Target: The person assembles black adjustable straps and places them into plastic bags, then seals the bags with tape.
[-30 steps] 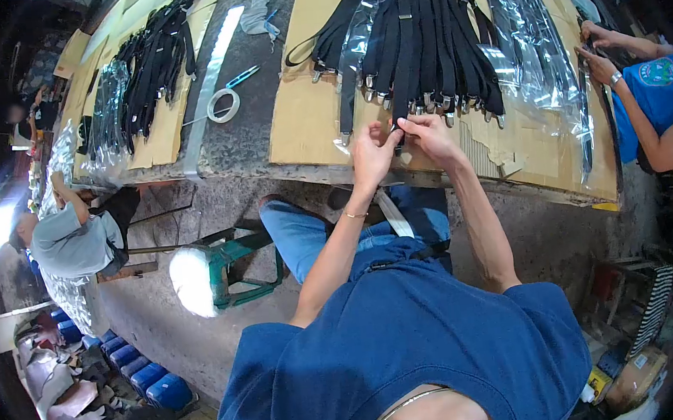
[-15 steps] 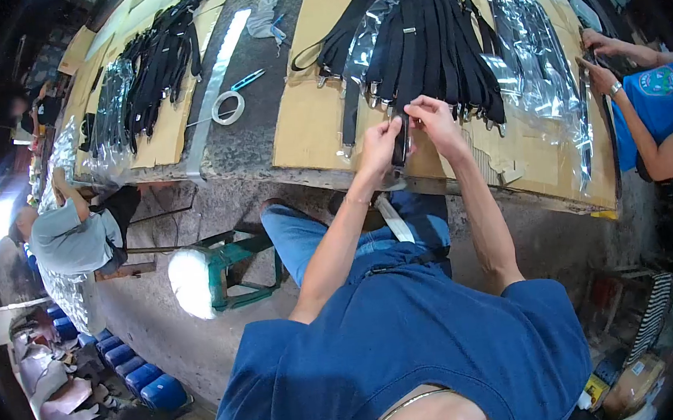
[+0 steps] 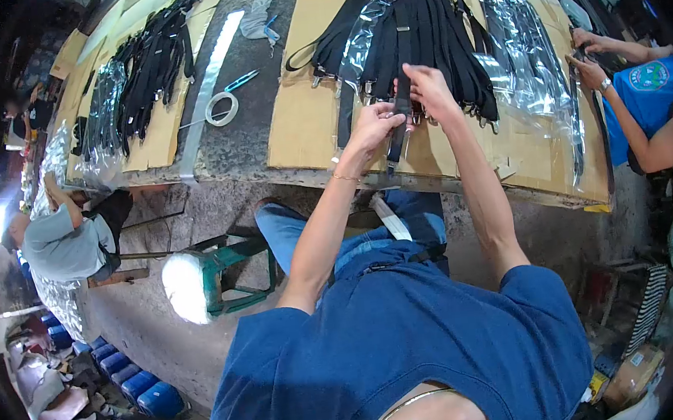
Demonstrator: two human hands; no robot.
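Observation:
Near the front edge of the cardboard (image 3: 292, 138), my left hand (image 3: 376, 129) is closed on a black strap (image 3: 399, 142), with the thumb pressed over it. The strap's lower end hangs toward the table edge. Just right of it is my right hand (image 3: 427, 94), its forefinger raised and fingers apart beside the strap; whether any finger touches it is unclear. Beyond both hands lies a fanned pile of black straps (image 3: 434, 41) with metal clips at the near ends. Clear plastic wrap (image 3: 362, 40) lies over the pile's left part.
Plastic-wrapped straps (image 3: 526, 49) lie at right, near a co-worker's hands (image 3: 591, 56). Another strap pile (image 3: 152, 74) is at left, with a tape roll (image 3: 221, 109) and blue snips (image 3: 241, 81) between piles. A green stool (image 3: 234, 271) stands below; a seated person (image 3: 67, 241) is left.
My right hand has opened from its pinch near the strap and moved slightly up. My left hand has turned over the strap. The view has shifted slightly.

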